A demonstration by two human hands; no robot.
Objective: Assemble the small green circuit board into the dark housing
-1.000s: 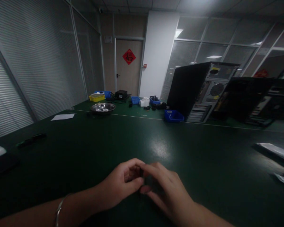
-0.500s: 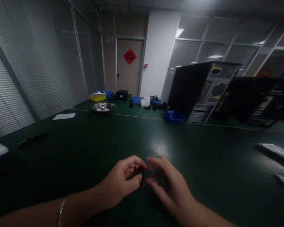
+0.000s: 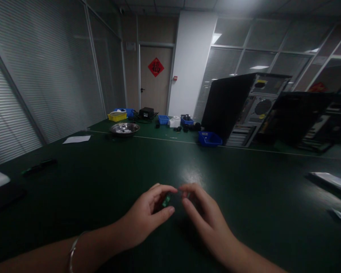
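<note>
A small green part (image 3: 166, 200) sits within the curled fingers of my left hand (image 3: 147, 210), which is closed around it above the dark green table (image 3: 125, 163). To its right, my right hand (image 3: 206, 218) is held with thumb and fingers apart, and nothing shows between them. The index fingertips of both hands nearly meet. A bracelet is on my left wrist.
A metal bowl (image 3: 125, 129) and white paper (image 3: 76, 139) lie at the back left. A blue tray (image 3: 209, 139) stands beside a black computer tower (image 3: 230, 104). A flat object (image 3: 333, 182) lies at the right, a dark green item (image 3: 39, 167) at the left.
The green part has tilted and moved slightly up and left within my left hand. My right hand has risen a little, its thumb now farther from the part.
</note>
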